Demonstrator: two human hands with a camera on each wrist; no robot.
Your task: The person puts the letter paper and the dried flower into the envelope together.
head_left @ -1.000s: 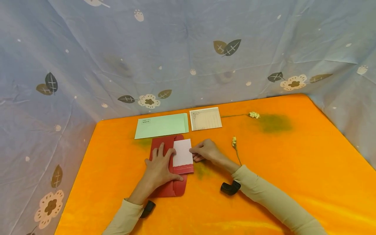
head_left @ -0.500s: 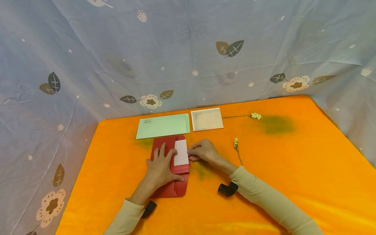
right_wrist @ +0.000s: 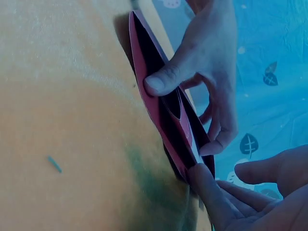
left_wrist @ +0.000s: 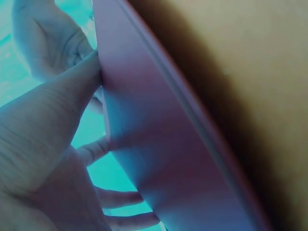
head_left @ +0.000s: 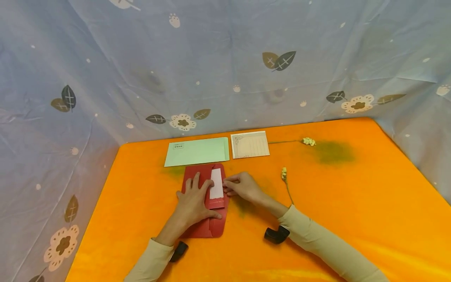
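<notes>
A red envelope [head_left: 201,229] lies on the orange cloth, its flap side toward the right. A white card [head_left: 216,184] with a red lower band sits partly inside the envelope's opening. My left hand [head_left: 192,199] presses on the envelope with spread fingers; its thumb [right_wrist: 166,82] rests at the gaping mouth in the right wrist view. My right hand [head_left: 244,187] is at the card's right edge. In the right wrist view one fingertip [right_wrist: 197,173] touches that edge, with the thumb apart from it. The left wrist view shows mostly the envelope [left_wrist: 144,120] close up.
Behind the envelope lie a pale green envelope [head_left: 199,152] and a cream card [head_left: 250,145] with printed lines. A dried flower [head_left: 308,141] lies beyond; another dried flower [head_left: 284,174] lies by my right forearm. A patterned curtain [head_left: 225,78] rises behind the table.
The white card has slid left, deeper into the red envelope, and less of it shows. My right hand has moved left with it. My left hand stays in place on the envelope.
</notes>
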